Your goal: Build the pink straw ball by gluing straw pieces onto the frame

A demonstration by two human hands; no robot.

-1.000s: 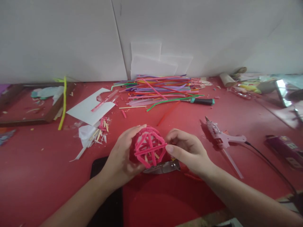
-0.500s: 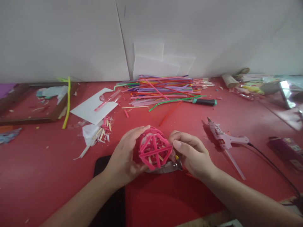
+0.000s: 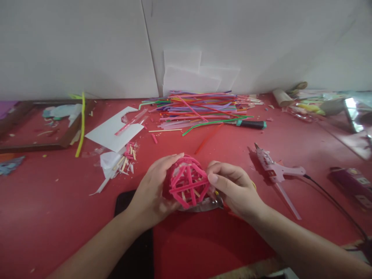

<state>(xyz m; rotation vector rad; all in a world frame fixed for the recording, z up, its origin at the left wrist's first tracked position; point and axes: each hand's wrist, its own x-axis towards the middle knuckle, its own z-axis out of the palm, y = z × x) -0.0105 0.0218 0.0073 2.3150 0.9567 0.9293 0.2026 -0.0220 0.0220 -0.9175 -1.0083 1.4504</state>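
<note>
Over the red surface (image 3: 186, 248), your left hand (image 3: 154, 186) cups the pink ball (image 3: 191, 186) from its left side, its crossbar (image 3: 180, 188) slanting up toward your right hand (image 3: 236, 188), whose narrow grip meets the right rim, any pinch there impossible to tell.

Place: craft workspace | glue gun (image 3: 281, 170) | pipe cleaners (image 3: 200, 106) | red tabletop (image 3: 52, 209)
</note>
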